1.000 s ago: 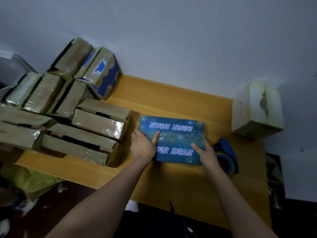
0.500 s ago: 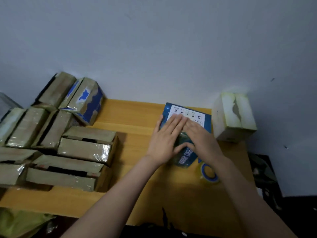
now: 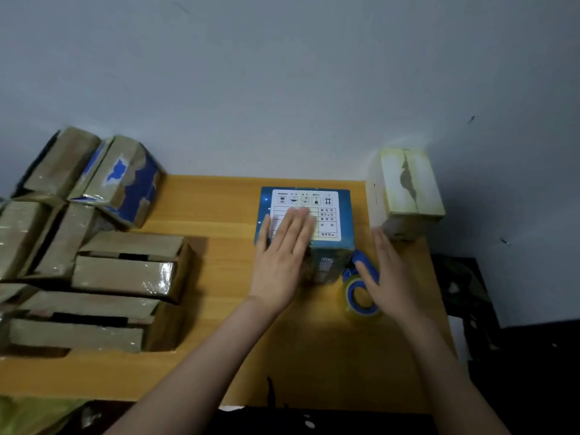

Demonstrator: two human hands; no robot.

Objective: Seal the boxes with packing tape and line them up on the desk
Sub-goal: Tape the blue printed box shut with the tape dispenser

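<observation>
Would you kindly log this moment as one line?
left hand: flat on blue box | right hand: open at tape dispenser

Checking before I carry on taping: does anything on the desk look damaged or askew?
Yes. The taped boxes at left lie jumbled and tilted, not lined up; the blue-patched box behind looks peeled. The pale box at the right corner shows a ragged dark split.

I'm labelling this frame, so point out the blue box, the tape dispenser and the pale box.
blue box (image 3: 328, 221): head view, white label on its top face.
tape dispenser (image 3: 351, 298): head view, rim of its roll.
pale box (image 3: 405, 189): head view, its top face.
</observation>
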